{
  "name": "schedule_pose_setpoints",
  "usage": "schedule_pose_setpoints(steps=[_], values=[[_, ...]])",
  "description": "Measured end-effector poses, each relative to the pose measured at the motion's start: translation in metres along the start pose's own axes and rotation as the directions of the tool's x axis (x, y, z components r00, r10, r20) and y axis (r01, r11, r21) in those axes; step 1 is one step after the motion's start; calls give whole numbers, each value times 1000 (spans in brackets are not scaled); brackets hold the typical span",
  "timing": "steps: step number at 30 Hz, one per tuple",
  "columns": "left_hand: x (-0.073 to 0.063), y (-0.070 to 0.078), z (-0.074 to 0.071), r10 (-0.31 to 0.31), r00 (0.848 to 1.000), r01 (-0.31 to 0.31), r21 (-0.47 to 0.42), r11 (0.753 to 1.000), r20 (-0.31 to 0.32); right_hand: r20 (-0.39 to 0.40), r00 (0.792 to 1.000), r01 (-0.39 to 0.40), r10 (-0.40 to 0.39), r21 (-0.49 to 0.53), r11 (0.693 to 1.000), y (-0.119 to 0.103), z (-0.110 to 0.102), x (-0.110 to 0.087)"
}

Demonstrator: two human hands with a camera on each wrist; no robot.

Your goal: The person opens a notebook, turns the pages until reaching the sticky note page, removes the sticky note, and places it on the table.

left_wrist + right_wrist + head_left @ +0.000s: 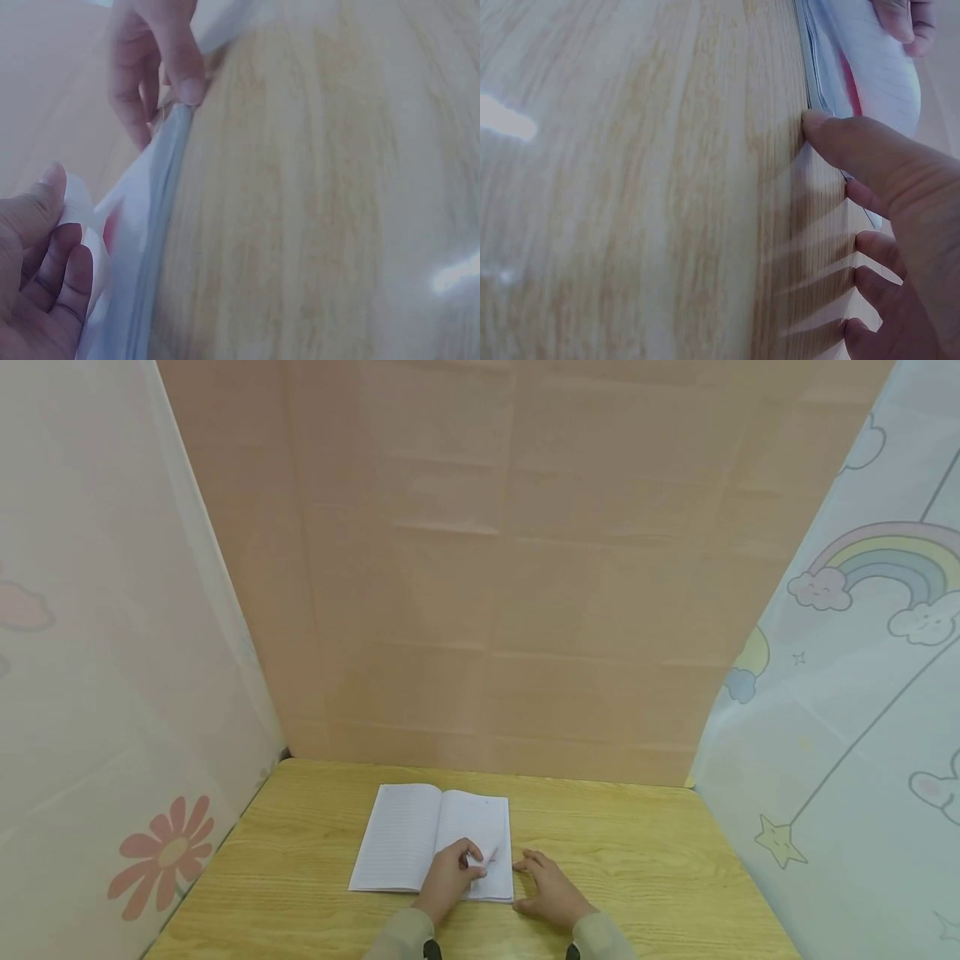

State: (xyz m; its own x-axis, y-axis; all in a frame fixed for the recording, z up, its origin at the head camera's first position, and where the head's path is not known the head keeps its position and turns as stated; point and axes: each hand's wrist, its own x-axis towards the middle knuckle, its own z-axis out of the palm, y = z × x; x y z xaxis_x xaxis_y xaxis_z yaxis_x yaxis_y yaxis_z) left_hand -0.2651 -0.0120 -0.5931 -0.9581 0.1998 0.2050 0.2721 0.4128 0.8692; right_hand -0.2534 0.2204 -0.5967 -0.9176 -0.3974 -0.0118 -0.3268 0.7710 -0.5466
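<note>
An open lined notebook [397, 843] lies on the wooden table. Over its right page, my left hand [453, 872] pinches a curled piece of white paper [78, 206] between thumb and fingers. I cannot tell whether this paper is a page of the notebook or a loose strip. A small reddish patch [850, 82] shows at the paper near the notebook's edge. Beside that right edge, my right hand [551, 892] rests with its fingers apart. Its thumb [829, 127] touches the notebook's corner, while the other fingertips are down by the table.
The wooden table [637, 843] extends on both sides of the notebook. A plain tan sheet [487, 568] hangs behind it. Printed white sheets stand at either side, one with a red flower [168, 852], the other with a rainbow [885, 556].
</note>
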Motion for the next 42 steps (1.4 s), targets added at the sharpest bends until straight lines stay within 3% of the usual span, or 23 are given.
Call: schedule_pose_setpoints(steps=[9, 15, 19, 27, 35, 42], values=[[5, 9, -19, -46, 998, 44, -31, 999, -51, -1, 1000, 9, -9, 3, 1000, -3, 0, -2], [5, 11, -41, -73, 988, 64, -67, 996, -136, 7, 1000, 2, -3, 29, 1000, -2, -1, -2], [2, 9, -59, -105, 970, 85, -100, 991, -218, 16, 1000, -4, 4, 32, 999, -2, -1, -2], [-7, -5, -89, -188, 921, 148, -140, 979, -341, 6, 1000, 12, -12, 18, 1000, -3, -1, -3], [-21, -20, -105, -233, 889, 163, -203, 965, -394, 4, 1000, 15, -15, 21, 1000, -1, -2, -3], [-37, -32, -117, -302, 880, 233, -219, 947, -367, 8, 1000, 5, -5, 40, 999, -4, -2, -3]])
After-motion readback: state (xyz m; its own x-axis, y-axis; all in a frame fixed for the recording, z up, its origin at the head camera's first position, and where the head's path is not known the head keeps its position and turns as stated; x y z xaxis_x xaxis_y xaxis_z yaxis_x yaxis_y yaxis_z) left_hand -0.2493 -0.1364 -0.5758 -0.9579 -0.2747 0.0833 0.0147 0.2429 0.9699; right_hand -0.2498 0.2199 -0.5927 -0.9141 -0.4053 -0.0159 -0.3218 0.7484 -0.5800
